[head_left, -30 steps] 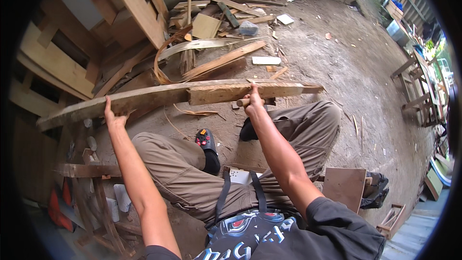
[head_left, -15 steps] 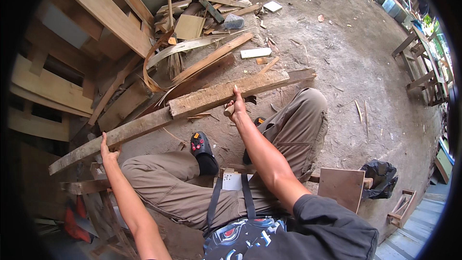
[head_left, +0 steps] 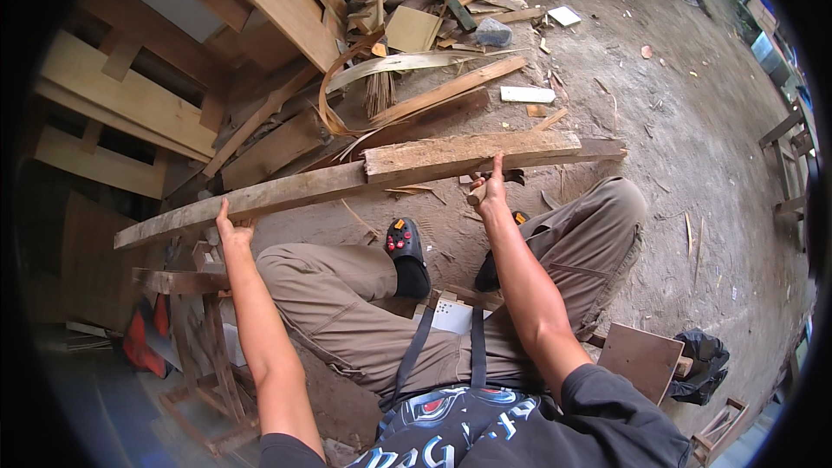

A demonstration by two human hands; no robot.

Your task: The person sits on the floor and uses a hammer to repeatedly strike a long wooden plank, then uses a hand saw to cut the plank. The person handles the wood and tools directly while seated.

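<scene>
A long weathered wooden plank point(head_left: 260, 199) stretches across in front of me, tilted up toward the right. Along its right part lies a shorter, rough wooden board point(head_left: 468, 152); whether they are fastened together I cannot tell. My left hand point(head_left: 234, 229) grips the plank's near edge toward its left end, thumb up and the other fingers partly hidden. Under the shorter board, my right hand point(head_left: 491, 192) closes around a hammer point(head_left: 477, 197) with a wooden handle and dark claw head. One finger of that hand reaches up against the board.
A scrap-wood pile point(head_left: 416, 30) lies ahead, and large wooden panels point(head_left: 130, 100) lean at the left. A small wooden stand point(head_left: 186, 282) is beside my left forearm. Near my right elbow are a brown panel point(head_left: 640, 360) and a black plastic bag point(head_left: 700, 364). Dirt floor point(head_left: 659, 156) spreads to the right.
My view has turned, so the surroundings sit farther right in the picture. Both hands keep their holds, and the plank's left end appears slightly higher against the stand.
</scene>
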